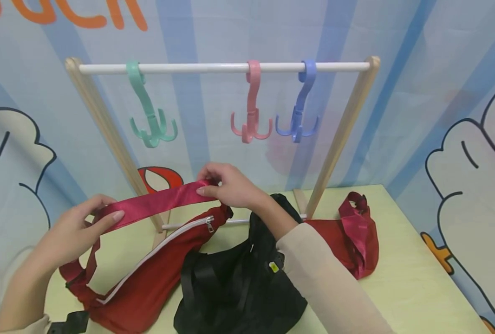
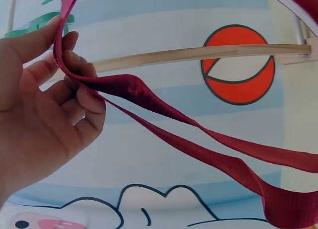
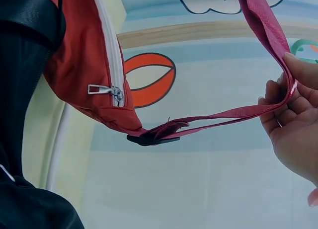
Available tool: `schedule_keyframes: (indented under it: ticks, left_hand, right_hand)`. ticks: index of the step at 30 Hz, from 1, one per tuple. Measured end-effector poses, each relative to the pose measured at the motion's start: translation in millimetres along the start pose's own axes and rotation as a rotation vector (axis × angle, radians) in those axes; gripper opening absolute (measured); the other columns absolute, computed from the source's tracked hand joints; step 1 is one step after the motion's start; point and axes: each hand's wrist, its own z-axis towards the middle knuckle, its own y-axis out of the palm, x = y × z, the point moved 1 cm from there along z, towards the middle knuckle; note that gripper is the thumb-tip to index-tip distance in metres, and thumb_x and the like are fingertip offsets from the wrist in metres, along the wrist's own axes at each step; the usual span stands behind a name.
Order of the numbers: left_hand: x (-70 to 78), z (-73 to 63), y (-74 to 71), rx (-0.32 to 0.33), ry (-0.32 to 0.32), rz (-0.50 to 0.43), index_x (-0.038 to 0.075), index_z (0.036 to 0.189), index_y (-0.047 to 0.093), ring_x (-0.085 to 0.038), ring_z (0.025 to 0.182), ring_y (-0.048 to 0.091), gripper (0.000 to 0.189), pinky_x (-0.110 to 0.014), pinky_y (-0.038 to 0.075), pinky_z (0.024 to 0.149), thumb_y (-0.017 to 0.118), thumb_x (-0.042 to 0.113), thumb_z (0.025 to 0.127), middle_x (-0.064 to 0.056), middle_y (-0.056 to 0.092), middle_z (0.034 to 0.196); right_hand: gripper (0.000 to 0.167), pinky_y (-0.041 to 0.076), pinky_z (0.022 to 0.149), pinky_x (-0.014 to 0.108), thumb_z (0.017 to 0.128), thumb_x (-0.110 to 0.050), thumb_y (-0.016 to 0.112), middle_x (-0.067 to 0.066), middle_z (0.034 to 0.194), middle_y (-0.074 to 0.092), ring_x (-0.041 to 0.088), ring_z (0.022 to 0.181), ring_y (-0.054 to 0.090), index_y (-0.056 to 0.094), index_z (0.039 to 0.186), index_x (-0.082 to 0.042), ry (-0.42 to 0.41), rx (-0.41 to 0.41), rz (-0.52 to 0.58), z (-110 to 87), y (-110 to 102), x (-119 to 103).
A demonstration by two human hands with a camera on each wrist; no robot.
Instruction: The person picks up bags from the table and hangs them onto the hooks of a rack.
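A red bag (image 1: 147, 273) with a white zipper lies on the left of the table, its crimson strap (image 1: 159, 204) lifted and stretched between two hands. My left hand (image 1: 69, 229) pinches the strap's left part between thumb and fingers. Toward the other end, my right hand (image 1: 232, 185) pinches the same strap. In the left wrist view the strap (image 2: 134, 90) bends around the fingers and runs down in two bands. The right wrist view shows a black buckle (image 3: 151, 139) joining strap and bag, near a silver zipper pull (image 3: 102, 89).
A black bag (image 1: 239, 287) lies mid-table, with another red bag (image 1: 366, 241) at right. Behind stands a wooden rack with a white bar (image 1: 197, 69). Green (image 1: 149, 111), pink (image 1: 252, 102) and blue hooks (image 1: 302, 102) hang from it.
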Motion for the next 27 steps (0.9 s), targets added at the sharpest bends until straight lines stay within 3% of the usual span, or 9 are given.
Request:
schedule_keyframes:
  ticks: [15, 24, 27]
  left_hand:
    - [20.5, 7.5, -23.6, 0.011, -0.006, 0.068, 0.009, 0.111, 0.052, -0.017, 0.048, 0.054, 0.034, -0.029, 0.035, 0.048, 0.054, 0.036, 0.091, -0.006, 0.056, 0.074]
    - [34.9, 11.5, -28.1, 0.143, 0.013, 0.088, 0.008, 0.108, 0.054, -0.016, 0.046, 0.051, 0.032, -0.029, 0.035, 0.049, 0.055, 0.035, 0.090, -0.006, 0.052, 0.070]
    - [39.0, 14.7, -28.9, 0.188, 0.005, 0.118, 0.007, 0.109, 0.054, -0.019, 0.054, 0.047, 0.033, -0.030, 0.033, 0.050, 0.055, 0.034, 0.090, -0.006, 0.050, 0.071]
  right_hand:
    - [0.007, 0.044, 0.071, 0.026, 0.085, -0.007, 0.062, 0.004, 0.082, 0.058, 0.017, 0.076, 0.054, 0.058, 0.091, -0.004, 0.010, 0.108, 0.000, 5.6, -15, -11]
    - [0.008, 0.045, 0.068, 0.026, 0.086, -0.007, 0.062, 0.005, 0.081, 0.058, 0.018, 0.075, 0.054, 0.058, 0.092, -0.004, 0.022, 0.191, 0.011, 11.4, -23, -18]
    - [0.009, 0.044, 0.067, 0.026, 0.086, -0.007, 0.062, 0.006, 0.080, 0.058, 0.018, 0.073, 0.053, 0.058, 0.093, -0.004, 0.023, 0.206, 0.015, 13.8, -24, -21]
